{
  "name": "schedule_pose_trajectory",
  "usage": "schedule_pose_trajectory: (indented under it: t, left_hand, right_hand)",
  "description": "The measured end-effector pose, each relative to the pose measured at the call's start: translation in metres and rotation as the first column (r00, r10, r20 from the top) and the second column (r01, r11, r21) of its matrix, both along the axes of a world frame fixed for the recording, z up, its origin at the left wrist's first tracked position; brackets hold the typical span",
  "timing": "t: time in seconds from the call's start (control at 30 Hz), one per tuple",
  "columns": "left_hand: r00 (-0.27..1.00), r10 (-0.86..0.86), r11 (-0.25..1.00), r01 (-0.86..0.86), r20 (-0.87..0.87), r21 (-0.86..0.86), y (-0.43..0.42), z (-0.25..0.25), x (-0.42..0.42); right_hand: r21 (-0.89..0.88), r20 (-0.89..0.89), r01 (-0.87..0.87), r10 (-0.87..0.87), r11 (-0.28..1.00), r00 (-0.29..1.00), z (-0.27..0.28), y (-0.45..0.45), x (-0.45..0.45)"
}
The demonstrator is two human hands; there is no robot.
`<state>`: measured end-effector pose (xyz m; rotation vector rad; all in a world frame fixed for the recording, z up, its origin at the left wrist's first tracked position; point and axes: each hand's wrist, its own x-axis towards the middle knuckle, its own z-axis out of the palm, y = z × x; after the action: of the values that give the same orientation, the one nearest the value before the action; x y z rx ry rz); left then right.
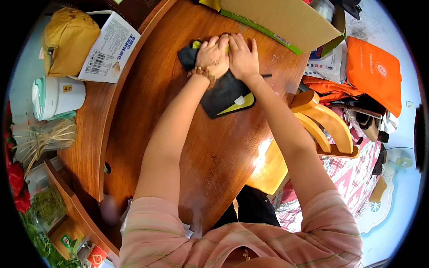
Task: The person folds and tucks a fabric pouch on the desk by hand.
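Observation:
A flat, dark fabric item (pixel 219 96) with yellow areas and a small white patch lies on the wooden table (pixel 192 143); its exact kind I cannot tell. My left hand (pixel 213 58), a beaded bracelet at its wrist, presses down on its upper part with fingers stretched forward. Right beside it, my right hand (pixel 241 57) also lies flat over the fabric, thumb apart from the fingers. The two hands touch or nearly touch along their inner edges. They cover the middle of the upper part of the fabric.
A large cardboard box (pixel 272 22) stands at the table's far edge. On the left shelf are a white printed carton (pixel 109 49), a yellow pouch (pixel 71 40) and a lidded white container (pixel 62 96). A wooden chair (pixel 328 125) and an orange bag (pixel 375 71) are at right.

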<state>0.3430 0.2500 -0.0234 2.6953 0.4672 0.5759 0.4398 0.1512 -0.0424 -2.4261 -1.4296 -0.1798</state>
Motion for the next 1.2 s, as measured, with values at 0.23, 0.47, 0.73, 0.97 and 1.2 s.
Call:
schedule_pose_trajectory:
  t: [0.23,0.47,0.73,0.97,1.2]
  left_hand:
    - [0.999,-0.045,0.997,0.044,0.028,0.062,-0.007,-0.003,-0.011]
    - [0.998,0.042,0.997,-0.045,0.043,0.058,-0.008,-0.002,-0.01]
    - [0.995,0.092,0.989,-0.095,0.03,0.11,-0.019,-0.008,-0.028]
    - [0.997,0.076,0.995,-0.077,0.018,0.056,-0.021,0.001,-0.033]
    - [0.991,0.071,0.981,-0.089,0.109,0.173,-0.011,-0.009,-0.025]
  right_hand:
    - [-0.044,-0.012,-0.006,0.005,0.999,1.0,0.008,-0.009,-0.009]
    - [-0.062,0.033,-0.058,0.06,0.996,0.998,0.007,0.003,-0.004]
    - [-0.207,0.124,-0.07,0.097,0.976,0.987,0.012,-0.006,-0.023]
    - [-0.175,0.076,-0.067,0.082,0.982,0.994,0.014,-0.006,-0.027]
    - [-0.205,0.067,-0.097,0.112,0.974,0.991,0.016,0.002,-0.02]
